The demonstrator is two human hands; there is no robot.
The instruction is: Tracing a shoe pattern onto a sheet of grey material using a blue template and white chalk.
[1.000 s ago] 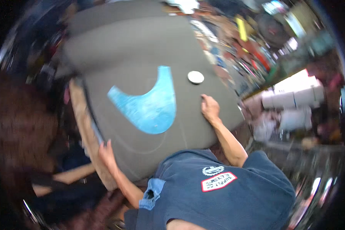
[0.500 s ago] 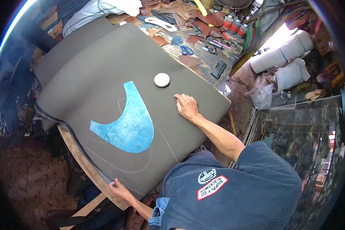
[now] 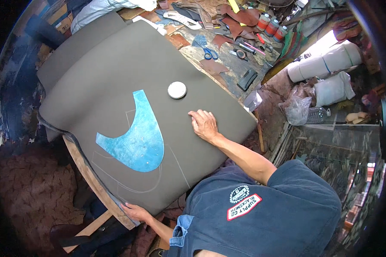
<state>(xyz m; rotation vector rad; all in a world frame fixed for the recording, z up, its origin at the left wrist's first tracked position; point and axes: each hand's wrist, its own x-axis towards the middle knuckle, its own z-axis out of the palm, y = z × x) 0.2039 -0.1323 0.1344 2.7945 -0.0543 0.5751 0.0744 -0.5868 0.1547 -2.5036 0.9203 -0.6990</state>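
A large grey-brown sheet [image 3: 103, 81] of smooth, flexible material covers the table in front of me. On it lies a flat, curved blue template [image 3: 139, 143], with pale drawn lines around and below it. My right hand [image 3: 204, 125] rests on the sheet to the right of the template, fingers loosely spread and holding nothing. Just beyond that hand sits a round white-topped tin [image 3: 176, 90]. My left hand [image 3: 135, 212] lies at the sheet's near left edge, beside the wooden table rail [image 3: 94, 182]. Its fingers are extended, and their undersides are hidden.
Blue-handled scissors [image 3: 210, 53], leather scraps [image 3: 242, 16], red-labelled bottles [image 3: 272, 27] and a black block-like object [image 3: 247, 79] lie along the far right work surface. A white roll [image 3: 324, 63] and plastic bags stand at right. Brown hide [image 3: 34, 192] hangs at lower left.
The view has shifted slightly, so the sheet, template and tin appear a little further left. Both hands keep much the same places on the sheet.
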